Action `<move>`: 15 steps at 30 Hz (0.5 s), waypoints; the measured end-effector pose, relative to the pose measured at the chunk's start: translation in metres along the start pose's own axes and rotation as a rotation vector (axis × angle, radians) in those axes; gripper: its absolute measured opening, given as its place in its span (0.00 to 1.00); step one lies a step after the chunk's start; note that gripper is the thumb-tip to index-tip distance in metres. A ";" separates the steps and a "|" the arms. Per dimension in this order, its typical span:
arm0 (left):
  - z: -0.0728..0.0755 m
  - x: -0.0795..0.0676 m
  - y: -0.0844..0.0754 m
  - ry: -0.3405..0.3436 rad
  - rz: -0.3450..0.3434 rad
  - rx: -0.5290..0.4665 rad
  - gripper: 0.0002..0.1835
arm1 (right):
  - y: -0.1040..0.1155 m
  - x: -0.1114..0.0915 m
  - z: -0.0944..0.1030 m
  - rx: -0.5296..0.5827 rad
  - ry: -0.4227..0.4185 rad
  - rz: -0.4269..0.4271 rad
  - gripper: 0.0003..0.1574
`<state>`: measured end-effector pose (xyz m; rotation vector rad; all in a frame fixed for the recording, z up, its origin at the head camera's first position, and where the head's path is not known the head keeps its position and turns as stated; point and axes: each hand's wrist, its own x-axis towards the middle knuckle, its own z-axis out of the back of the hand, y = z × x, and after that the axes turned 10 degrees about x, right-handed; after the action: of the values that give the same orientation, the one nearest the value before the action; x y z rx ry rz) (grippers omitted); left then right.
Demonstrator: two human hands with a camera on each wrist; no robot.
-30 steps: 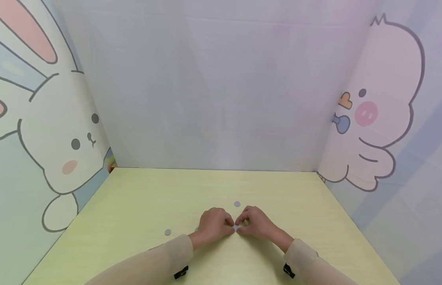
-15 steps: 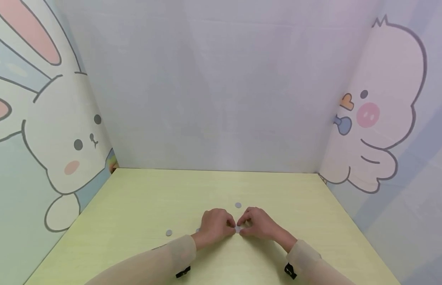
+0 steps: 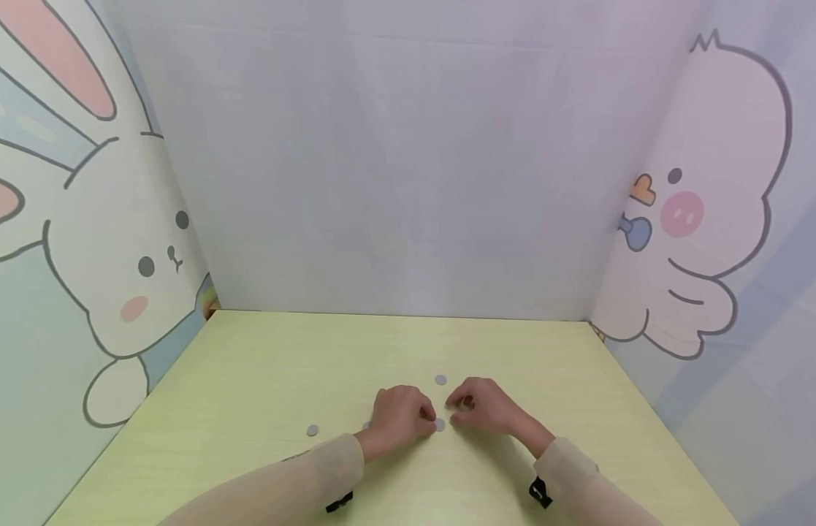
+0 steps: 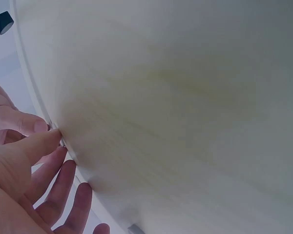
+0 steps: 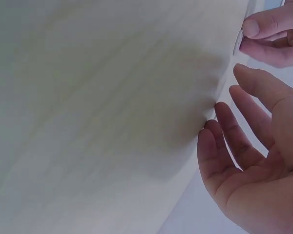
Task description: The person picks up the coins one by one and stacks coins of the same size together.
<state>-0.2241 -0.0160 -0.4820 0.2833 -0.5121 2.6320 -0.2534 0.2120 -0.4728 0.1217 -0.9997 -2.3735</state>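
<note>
A small grey coin-like disc (image 3: 440,424) lies on the table between the two hands. My left hand (image 3: 401,415) holds its left edge between thumb and fingertips; the right wrist view shows this disc (image 5: 238,43) edge-on at the left hand's (image 5: 276,31) fingertips. To its right, my right hand (image 3: 488,407) is apart from the disc, with thumb and fingers spread and nothing between them. In the right wrist view the right hand's fingertips (image 5: 205,134) are down at the table surface. The left wrist view shows the left hand (image 4: 34,175) low at the tabletop.
Another grey disc (image 3: 441,380) lies behind the hands. A further disc (image 3: 313,430) is at the left, and one more (image 3: 366,426) is partly hidden by the left hand. The pale yellow table (image 3: 315,358) is enclosed by hanging cloth (image 3: 394,168) at the back and sides.
My right hand has let go of the disc and drawn back a little to the right, its fingers spreading. The left hand stays at the disc. The view has shifted slightly.
</note>
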 end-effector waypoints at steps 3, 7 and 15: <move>-0.001 0.001 0.000 0.000 0.002 0.003 0.05 | -0.005 0.003 0.002 -0.012 -0.029 -0.027 0.14; -0.001 0.001 0.001 0.006 0.000 0.004 0.05 | -0.008 0.009 0.003 -0.010 -0.067 -0.069 0.16; 0.000 -0.001 0.001 0.005 -0.007 -0.001 0.05 | -0.010 0.027 0.000 -0.026 -0.125 -0.091 0.22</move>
<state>-0.2238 -0.0170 -0.4829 0.2777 -0.5097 2.6252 -0.2809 0.2033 -0.4764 0.0096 -1.0409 -2.5018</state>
